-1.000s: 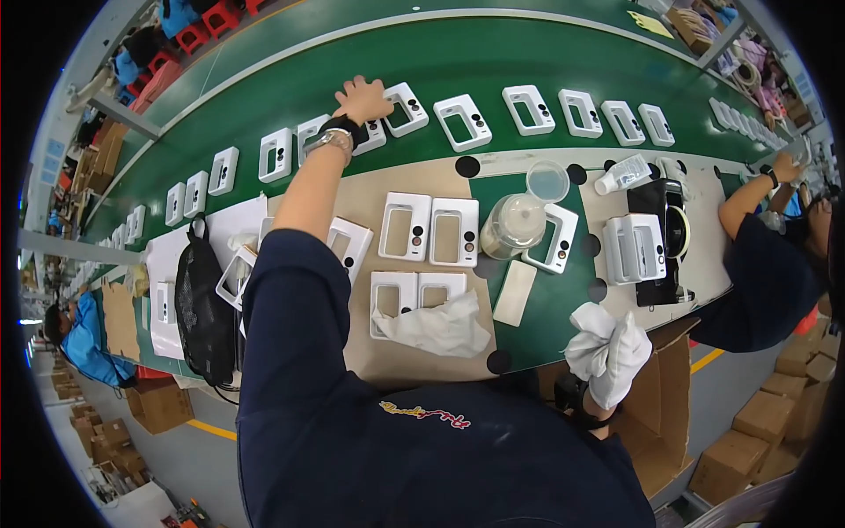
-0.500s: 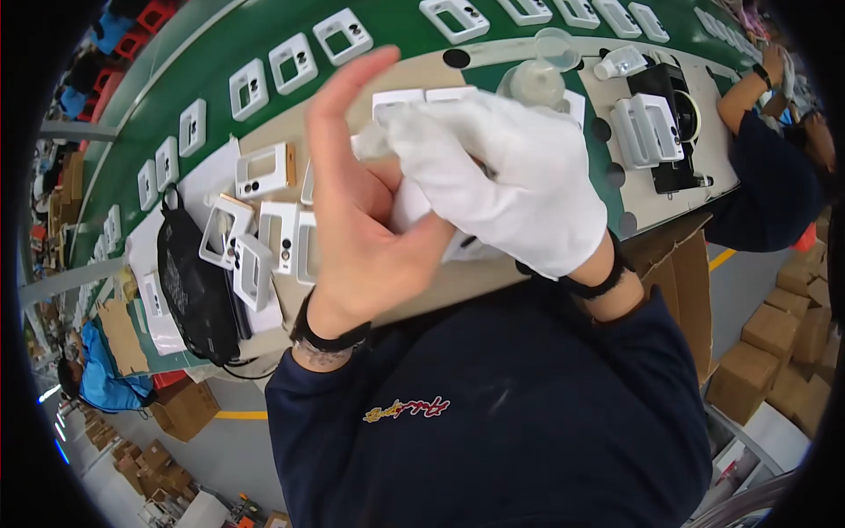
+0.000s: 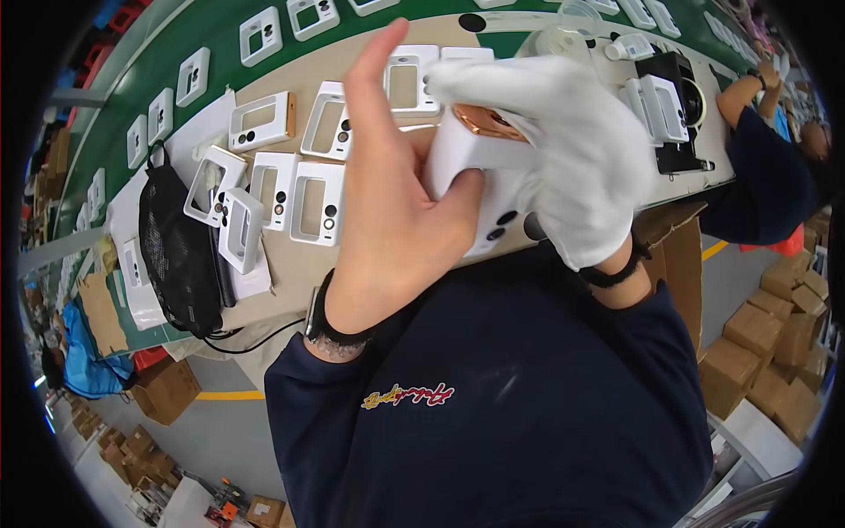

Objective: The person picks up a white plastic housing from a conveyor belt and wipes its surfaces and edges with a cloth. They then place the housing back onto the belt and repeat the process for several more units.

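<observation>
My bare left hand (image 3: 396, 220) holds a white plastic housing (image 3: 453, 158) in front of my chest. Its thumb presses on the near side, and the index finger sticks up past it. The housing is tilted, with a copper-coloured strip along one edge and dark round spots low on a face. My right hand (image 3: 585, 158), in a white glove, curves over the housing's far and right side. Motion blurs the glove, and most of its fingertips are hidden. Just beyond my hands lies a similar open white frame (image 3: 412, 81).
Several white frames (image 3: 317, 202) lie on the beige table at left, beside a black mesh bag (image 3: 176, 246). More line a green belt (image 3: 224, 75). At right are a clear dispenser (image 3: 554, 40), a small white bottle (image 3: 627, 47), a black stand (image 3: 664, 70) and a co-worker's arm (image 3: 739, 101).
My gloved hand has shifted right and turned, uncovering the housing's copper-coloured edge and dark spots. My left hand keeps its hold. The whole view has shifted slightly.
</observation>
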A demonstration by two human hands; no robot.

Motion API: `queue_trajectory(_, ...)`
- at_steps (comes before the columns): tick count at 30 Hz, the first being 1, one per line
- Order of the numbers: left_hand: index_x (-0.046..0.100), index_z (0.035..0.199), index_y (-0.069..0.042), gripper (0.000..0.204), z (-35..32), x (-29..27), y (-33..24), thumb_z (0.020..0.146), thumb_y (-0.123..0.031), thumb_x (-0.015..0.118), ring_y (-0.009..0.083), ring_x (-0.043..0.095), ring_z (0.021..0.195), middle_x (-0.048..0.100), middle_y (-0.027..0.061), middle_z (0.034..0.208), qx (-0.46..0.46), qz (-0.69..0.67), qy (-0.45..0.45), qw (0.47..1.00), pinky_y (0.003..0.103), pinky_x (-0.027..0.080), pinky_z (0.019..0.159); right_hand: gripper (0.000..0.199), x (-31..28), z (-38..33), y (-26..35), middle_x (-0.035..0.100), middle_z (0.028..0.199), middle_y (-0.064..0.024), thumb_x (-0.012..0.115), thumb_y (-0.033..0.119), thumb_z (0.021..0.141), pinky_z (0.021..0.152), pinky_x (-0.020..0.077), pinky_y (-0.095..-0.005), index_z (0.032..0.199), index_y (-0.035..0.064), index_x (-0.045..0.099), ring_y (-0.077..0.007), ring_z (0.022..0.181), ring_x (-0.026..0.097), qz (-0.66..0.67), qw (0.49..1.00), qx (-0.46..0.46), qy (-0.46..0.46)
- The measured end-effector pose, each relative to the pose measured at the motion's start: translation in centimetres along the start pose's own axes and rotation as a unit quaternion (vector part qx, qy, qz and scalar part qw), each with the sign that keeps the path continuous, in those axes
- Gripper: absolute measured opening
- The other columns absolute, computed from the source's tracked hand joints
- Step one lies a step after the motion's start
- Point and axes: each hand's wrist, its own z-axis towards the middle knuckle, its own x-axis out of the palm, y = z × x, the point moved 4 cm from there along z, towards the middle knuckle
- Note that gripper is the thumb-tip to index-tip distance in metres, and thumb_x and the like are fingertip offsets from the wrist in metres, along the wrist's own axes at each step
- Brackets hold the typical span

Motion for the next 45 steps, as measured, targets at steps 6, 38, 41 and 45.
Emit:
queue_trajectory(6, 0.017, 0.123, -0.003, 0.065, -1.2, 0.3, 1.8, 0.067, 0.001, 0.051, 0.023, 0.056, 0.082, 0.054, 0.0153, 0.087, 0.109, 0.202, 0.093, 0.969, 0.03, 0.044, 0.066, 0.042, 2.2, -0.9, -0.7, 0.056, 0.088, -0.0084, 0.053, 0.005, 0.073, 0.052, 0.0451, -0.0261, 0.113, 0.003, 0.044, -0.0216, 0.063, 0.057, 0.008, 0.991, -0.132, -0.011)
queue_trajectory(38, 0.015, 0.128, -0.007, 0.066, -8.9, 1.8, 5.1, 0.072, 0.009, 0.045, 0.0106, 0.051, 0.078, 0.052, 0.0098, 0.097, -0.383, -0.076, 0.259, 0.884, 0.022, 0.039, 0.07, 0.018, 1.2, -12.5, -4.4, 0.062, 0.078, -0.0082, 0.054, 0.018, 0.08, 0.058, 0.0449, -0.0235, 0.089, 0.0027, 0.056, -0.0134, 0.066, 0.059, 0.32, 0.754, 0.487, 0.302)
queue_trajectory(41, 0.012, 0.128, -0.009, 0.065, -8.8, 1.8, 5.8, 0.072, 0.01, 0.037, 0.009, 0.05, 0.072, 0.054, 0.009, 0.088, -0.374, -0.05, 0.255, 0.89, 0.022, 0.039, 0.067, 0.028, -1.0, -12.8, -6.4, 0.055, 0.064, -0.0049, 0.05, 0.024, 0.083, 0.052, 0.0422, -0.0225, 0.088, -0.0019, 0.058, -0.0114, 0.058, 0.054, 0.365, 0.755, 0.489, 0.239)
queue_trajectory(45, 0.015, 0.128, -0.009, 0.063, -8.6, 2.0, 5.5, 0.072, 0.01, 0.037, 0.0099, 0.05, 0.073, 0.052, 0.0096, 0.091, -0.382, -0.044, 0.272, 0.882, 0.023, 0.039, 0.069, 0.021, -1.9, -12.2, -4.3, 0.06, 0.068, -0.0029, 0.053, 0.021, 0.082, 0.055, 0.0417, -0.0193, 0.085, 0.0007, 0.058, -0.0081, 0.06, 0.054, 0.4, 0.841, 0.301, 0.204)
